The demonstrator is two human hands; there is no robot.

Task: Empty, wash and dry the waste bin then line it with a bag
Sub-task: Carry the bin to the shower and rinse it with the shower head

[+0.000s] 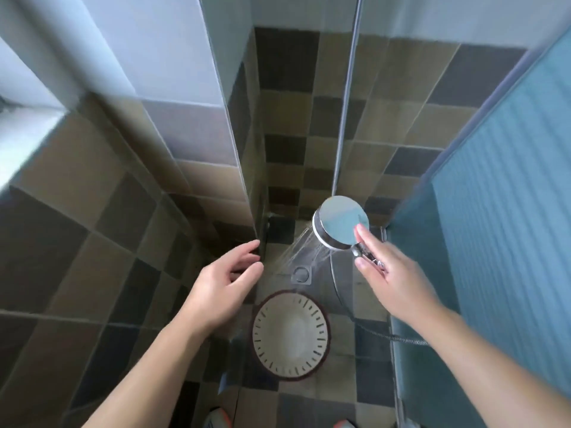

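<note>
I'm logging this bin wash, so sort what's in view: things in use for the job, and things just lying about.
In use:
- waste bin, standing open on the floor
- shower head, spraying water, held in the right hand
- shower hose
- left hand, holding nothing, near the wall edge

Just there:
- floor drain
- blue glass door
- shoes at the bottom edge

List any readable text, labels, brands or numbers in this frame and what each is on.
None readable.
Round chrome shower head, held by the right hand: plain back, no brand visible.
Round white slotted waste bin with dark rim: only slot marks, no lettering.
Square metal floor drain: blurred, no text discernible.
Blue ribbed panel and wall tiles: no print.
</note>
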